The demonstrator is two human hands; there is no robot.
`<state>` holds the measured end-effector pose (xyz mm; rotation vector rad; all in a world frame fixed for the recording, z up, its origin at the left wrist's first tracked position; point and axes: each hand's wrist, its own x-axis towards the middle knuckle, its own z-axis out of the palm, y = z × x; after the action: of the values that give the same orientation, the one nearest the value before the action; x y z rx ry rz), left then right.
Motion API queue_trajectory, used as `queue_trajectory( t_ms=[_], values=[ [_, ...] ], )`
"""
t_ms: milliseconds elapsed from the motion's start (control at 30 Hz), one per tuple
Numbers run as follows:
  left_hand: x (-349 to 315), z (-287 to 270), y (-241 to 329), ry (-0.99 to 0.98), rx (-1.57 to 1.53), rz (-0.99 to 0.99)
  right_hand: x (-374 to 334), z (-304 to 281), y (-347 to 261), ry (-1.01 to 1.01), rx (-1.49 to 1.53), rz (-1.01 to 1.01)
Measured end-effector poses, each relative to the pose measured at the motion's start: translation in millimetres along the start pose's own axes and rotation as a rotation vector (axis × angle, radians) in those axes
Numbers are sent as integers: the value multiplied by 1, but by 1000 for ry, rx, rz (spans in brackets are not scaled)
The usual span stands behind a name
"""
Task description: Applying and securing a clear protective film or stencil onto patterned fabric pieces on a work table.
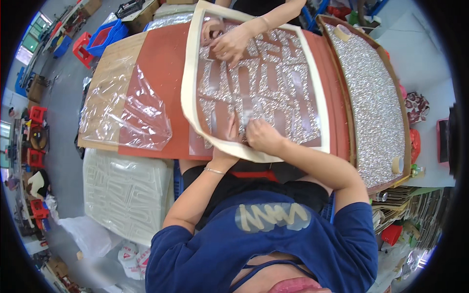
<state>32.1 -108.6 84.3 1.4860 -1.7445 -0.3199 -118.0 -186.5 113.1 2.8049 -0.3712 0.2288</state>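
A large clear sheet (239, 80) with a cream border (188, 83) and silver glitter patches lies on the reddish-brown table, its near-left edge lifted. My left hand (224, 156) reaches under the near border, which hides part of it; its fingers show through the film, stretched out. On top, my right hand (265, 136) bends its fingers in a pinch against the sheet, but what lies between the fingertips is too small to name. Across from me, a co-worker's two hands (232, 44) work at the sheet's far-left part.
Crumpled clear film (146, 115) covers the table's left side. A glitter-covered board (371, 88) with tape rolls (398, 164) stands to the right. Below left sits a stack of pale patterned sheets (124, 190). Blue crates (107, 36) and red stools (83, 49) are farther left.
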Motion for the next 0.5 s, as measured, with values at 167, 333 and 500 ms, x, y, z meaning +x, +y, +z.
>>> queue_trajectory(
  t_ms=[167,333,500],
  values=[
    [-15,12,-26,-2,306,9,17,3,6,13,313,287],
    [-10,2,-18,-53,401,27,33,-59,107,144,353,659],
    [3,-4,-24,213,-113,-178,41,-74,120,33,640,457]
  ],
)
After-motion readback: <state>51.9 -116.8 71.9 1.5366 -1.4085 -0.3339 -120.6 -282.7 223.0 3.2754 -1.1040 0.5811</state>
